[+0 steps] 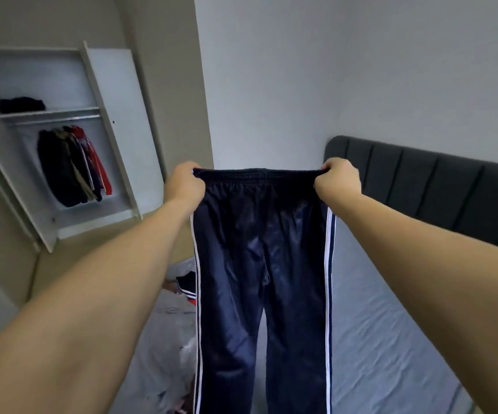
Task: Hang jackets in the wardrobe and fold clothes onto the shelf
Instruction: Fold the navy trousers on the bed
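Two hands up front, both gripping the track pants by the waistband. My left hand has its fingers curled round the waistband corner at 10 o'clock of the pants; my right hand pinches the other corner at 2 o'clock, fingers closed on the fabric. Pants are navy w/ white side stripes, hanging straight down, both legs apart, running off the bottom edge at 6 o'clock.

Bed lies under and behind the pants, grey sheet, w/ dark padded headboard at 3 o'clock. Pile of clothes sits on the bed at 7 o'clock of the pants, partly hidden by my left forearm; can't tell what's in it beyond grey, white and a bit of red.

Wardrobe stands open at 10 o'clock of the view. Jackets hang on its rail, dark ones plus a red one. Shelf just above the rail carries folded dark clothes.
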